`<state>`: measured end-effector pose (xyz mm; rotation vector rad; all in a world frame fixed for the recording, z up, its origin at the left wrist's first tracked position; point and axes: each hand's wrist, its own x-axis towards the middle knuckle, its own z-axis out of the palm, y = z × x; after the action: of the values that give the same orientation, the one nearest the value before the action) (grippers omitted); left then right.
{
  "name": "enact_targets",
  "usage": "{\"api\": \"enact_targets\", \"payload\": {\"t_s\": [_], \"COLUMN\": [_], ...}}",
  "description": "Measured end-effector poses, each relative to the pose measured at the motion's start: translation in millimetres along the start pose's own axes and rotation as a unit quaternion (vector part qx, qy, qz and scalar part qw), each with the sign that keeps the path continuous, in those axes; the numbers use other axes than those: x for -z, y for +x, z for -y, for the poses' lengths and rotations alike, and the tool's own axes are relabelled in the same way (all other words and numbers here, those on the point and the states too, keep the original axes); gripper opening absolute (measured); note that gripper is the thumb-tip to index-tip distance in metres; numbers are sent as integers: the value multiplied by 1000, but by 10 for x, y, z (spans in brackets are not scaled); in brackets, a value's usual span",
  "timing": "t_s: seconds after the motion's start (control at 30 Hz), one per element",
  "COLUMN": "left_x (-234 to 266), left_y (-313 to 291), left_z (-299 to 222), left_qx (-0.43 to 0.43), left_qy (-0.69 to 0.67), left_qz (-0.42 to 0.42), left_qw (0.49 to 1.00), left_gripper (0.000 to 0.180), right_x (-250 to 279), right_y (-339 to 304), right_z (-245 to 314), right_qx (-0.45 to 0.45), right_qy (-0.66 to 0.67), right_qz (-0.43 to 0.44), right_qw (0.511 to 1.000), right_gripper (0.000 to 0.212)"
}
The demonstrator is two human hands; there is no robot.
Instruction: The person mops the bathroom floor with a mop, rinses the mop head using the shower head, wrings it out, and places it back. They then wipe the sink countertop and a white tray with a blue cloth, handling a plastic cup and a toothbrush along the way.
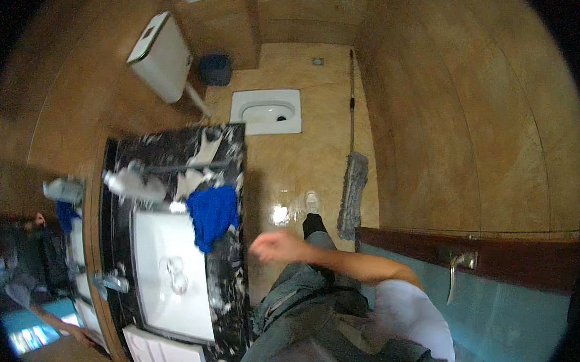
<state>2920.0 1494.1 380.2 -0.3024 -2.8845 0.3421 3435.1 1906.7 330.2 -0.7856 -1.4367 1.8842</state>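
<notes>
My right hand (278,248) reaches across in front of me, just past the right edge of the black marbled counter (221,276). Motion blurs it, so its fingers cannot be made out, and I see nothing plainly held. The nearest thing to it is a blue cloth (212,215), crumpled over the far right corner of the white sink (148,272). A whitish bottle-like thing (136,183) lies blurred on the counter beyond the sink, beside a grey handle-like bar (184,167). My left hand is out of view.
A squat toilet (240,105) is set in the tiled floor ahead. A grey mop (352,195) lies along the right wall. A dark blue bin (215,69) and white cistern (163,60) stand far left. A bluish door with a metal handle (455,274) is at right.
</notes>
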Motion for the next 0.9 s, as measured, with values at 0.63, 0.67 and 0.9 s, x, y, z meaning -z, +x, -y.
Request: {"api": "enact_targets", "payload": {"t_s": [0.63, 0.67, 0.9], "left_x": [442, 113, -3326], "left_y": [-4985, -5248, -7434], "left_z": [-8983, -9432, -12116], "left_qx": [-683, -668, -614], "left_qy": [-276, -274, -265], "left_qz": [444, 479, 606], "left_qw": [511, 498, 431], "left_gripper": [19, 19, 32], "right_x": [5899, 6095, 7455], "right_y": [-192, -257, -535], "right_z": [-3637, -3808, -5042], "right_qx": [-410, -412, -510], "right_qy": [-201, -185, -204], "right_qz": [-512, -532, -521], "right_qw": [728, 716, 653], "right_gripper": [29, 30, 59]}}
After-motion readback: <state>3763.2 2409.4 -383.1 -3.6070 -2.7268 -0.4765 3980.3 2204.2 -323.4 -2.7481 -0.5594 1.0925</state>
